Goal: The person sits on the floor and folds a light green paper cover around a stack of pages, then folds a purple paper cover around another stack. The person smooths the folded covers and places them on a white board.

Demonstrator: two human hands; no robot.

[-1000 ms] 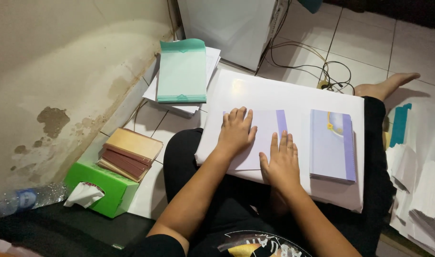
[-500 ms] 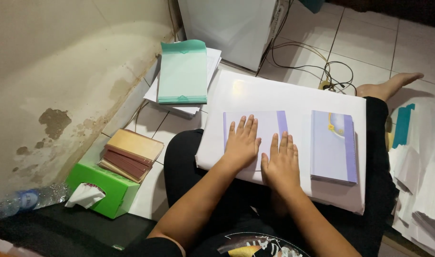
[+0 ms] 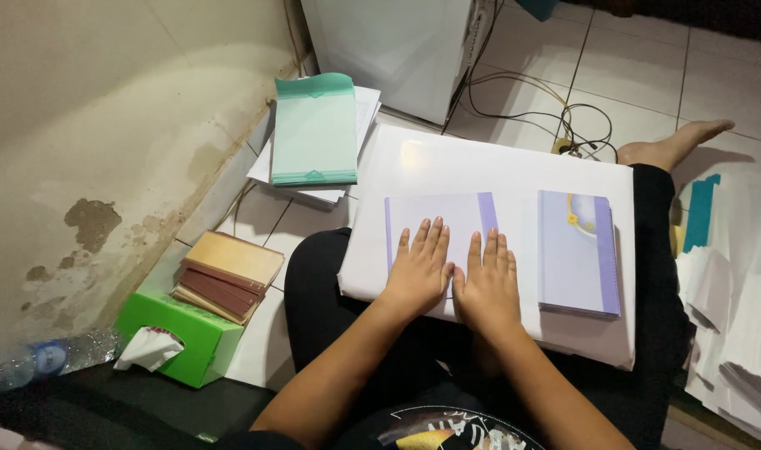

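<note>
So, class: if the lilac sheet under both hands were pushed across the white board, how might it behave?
The lilac sheet looks thin and flat, so probably light and floppy. The white board shows glare, so the sheet may slide easily. Both hands, left and right, press it flat.

A: Setting? Home, floor-level corner of a room.
B: Evidence: white tiled floor (image 3: 638, 75), wall w/ peeling, stained paint (image 3: 89, 225), tangled cables (image 3: 555, 117), green tissue box (image 3: 180, 333), paper stacks (image 3: 730, 292), bare foot (image 3: 672, 146).

Bare forearms and hands, black trousers, black top with round printed graphic, barefoot
</note>
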